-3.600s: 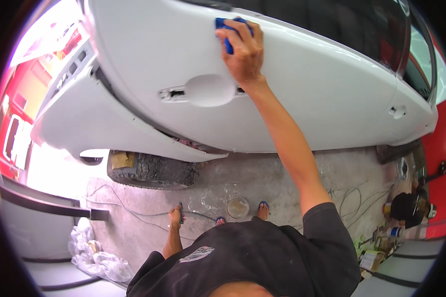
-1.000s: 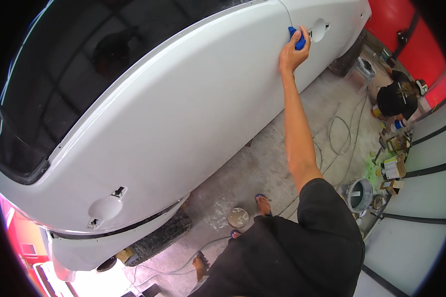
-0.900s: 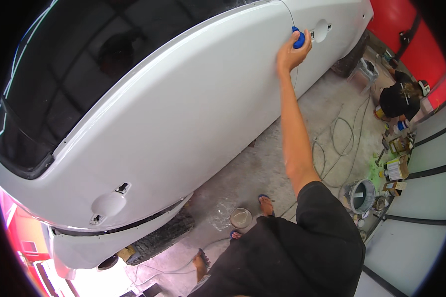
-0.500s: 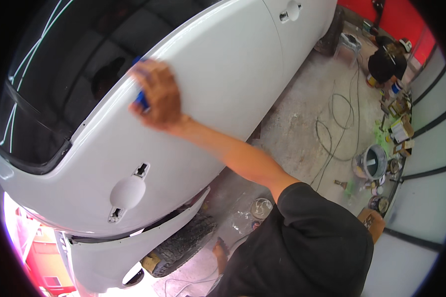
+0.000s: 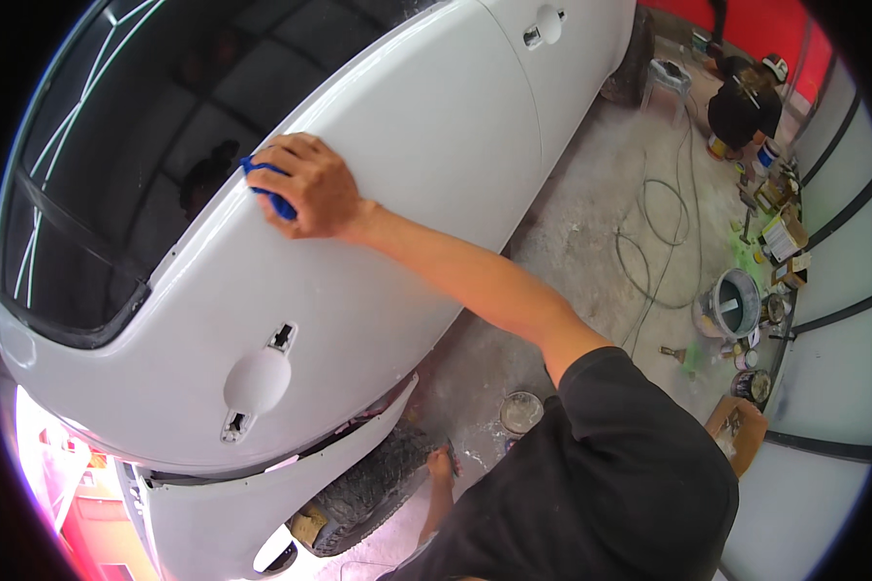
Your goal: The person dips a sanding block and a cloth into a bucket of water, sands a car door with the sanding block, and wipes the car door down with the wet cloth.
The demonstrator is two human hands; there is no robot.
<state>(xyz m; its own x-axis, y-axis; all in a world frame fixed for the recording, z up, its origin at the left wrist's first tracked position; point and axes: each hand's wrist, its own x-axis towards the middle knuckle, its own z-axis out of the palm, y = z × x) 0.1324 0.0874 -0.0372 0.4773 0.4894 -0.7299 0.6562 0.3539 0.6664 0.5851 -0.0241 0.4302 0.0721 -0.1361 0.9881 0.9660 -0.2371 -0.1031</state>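
My right hand [image 5: 310, 184] presses a bunched blue cloth [image 5: 283, 206] against the white car door [image 5: 407, 145], right by the lower edge of the dark window [image 5: 233, 87]. Its fingers curl over the cloth, and blue shows at the fingertips and below the palm. Low in the picture, my left hand [image 5: 441, 463] hangs beside the front tyre [image 5: 378, 494], away from the door. Its fingers look curled round something small and dark that I cannot make out. A door-handle recess [image 5: 258, 380] without its handle lies below my right hand.
A loose white fender [image 5: 203, 513] stands off the body near the tyre. On the floor are a round tin [image 5: 521, 412], a looped hose [image 5: 683, 228], a grey bucket [image 5: 729, 305] and a cardboard box [image 5: 736, 434]. Farther off, another person [image 5: 746, 102] crouches near a stool [image 5: 667, 82].
My right hand has shifted slightly down and right with the cloth and is less blurred. My left hand has risen a little. The whole view has tilted slightly.
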